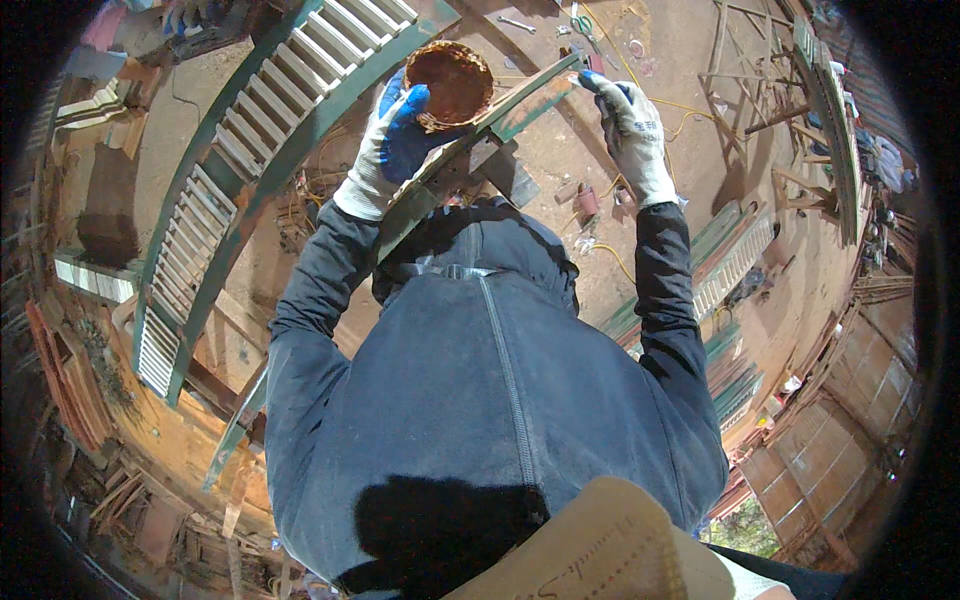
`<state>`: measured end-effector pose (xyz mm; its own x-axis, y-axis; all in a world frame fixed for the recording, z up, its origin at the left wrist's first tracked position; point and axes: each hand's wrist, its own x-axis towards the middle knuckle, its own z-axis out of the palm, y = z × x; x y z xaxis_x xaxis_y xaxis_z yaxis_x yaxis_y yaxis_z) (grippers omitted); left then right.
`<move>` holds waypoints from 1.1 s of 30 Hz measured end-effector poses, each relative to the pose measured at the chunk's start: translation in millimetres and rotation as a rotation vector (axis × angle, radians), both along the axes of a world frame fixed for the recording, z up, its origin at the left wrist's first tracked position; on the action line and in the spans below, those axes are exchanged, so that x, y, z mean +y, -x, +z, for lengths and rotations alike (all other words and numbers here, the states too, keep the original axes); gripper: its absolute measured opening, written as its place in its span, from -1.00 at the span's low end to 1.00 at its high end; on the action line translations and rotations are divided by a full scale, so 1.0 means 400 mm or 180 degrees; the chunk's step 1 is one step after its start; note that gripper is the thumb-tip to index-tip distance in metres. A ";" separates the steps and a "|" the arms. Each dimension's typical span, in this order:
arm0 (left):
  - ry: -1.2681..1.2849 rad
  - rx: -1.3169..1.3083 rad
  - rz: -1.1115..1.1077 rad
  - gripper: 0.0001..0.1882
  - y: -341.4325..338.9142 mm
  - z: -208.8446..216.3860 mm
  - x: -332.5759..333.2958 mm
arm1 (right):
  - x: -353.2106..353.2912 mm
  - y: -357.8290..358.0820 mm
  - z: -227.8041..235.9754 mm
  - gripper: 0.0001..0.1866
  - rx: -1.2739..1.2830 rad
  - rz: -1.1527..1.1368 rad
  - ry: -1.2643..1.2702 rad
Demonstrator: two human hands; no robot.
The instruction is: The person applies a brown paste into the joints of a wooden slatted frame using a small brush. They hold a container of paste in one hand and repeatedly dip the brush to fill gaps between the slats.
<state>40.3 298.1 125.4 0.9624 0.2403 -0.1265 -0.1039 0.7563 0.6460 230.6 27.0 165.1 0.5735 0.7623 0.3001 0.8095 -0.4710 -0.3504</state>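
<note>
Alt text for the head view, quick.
A gloved left hand holds a shallow brown bowl, while the gloved right hand is near the end of a green-edged board. The wearer's dark jacket fills the foreground; a green slatted frame curves along the left.

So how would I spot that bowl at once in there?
Find the long green slatted frame on the upper left. Just right of its upper part, the gloved left hand holds the bowl. Its round shape, rough rim and reddish-brown inside set it apart from the straight green board beside it.
</note>
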 end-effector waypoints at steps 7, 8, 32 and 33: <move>0.0456 0.0178 -0.0171 -0.41 -0.005 0.031 0.002 | -0.001 -0.033 -0.048 -0.56 -0.0465 0.0131 -0.0086; 0.0450 0.0186 -0.0166 -0.41 -0.004 0.032 0.002 | 0.002 -0.034 -0.052 -0.56 -0.0478 0.0128 -0.0113; 0.0516 0.0235 -0.0119 -0.38 -0.007 0.031 0.002 | 0.032 0.075 -0.005 -0.64 -0.0441 -0.0322 0.0244; 0.0510 0.0229 -0.0135 -0.38 -0.006 0.029 0.001 | 0.019 0.085 -0.016 -0.60 -0.0367 -0.0289 0.0277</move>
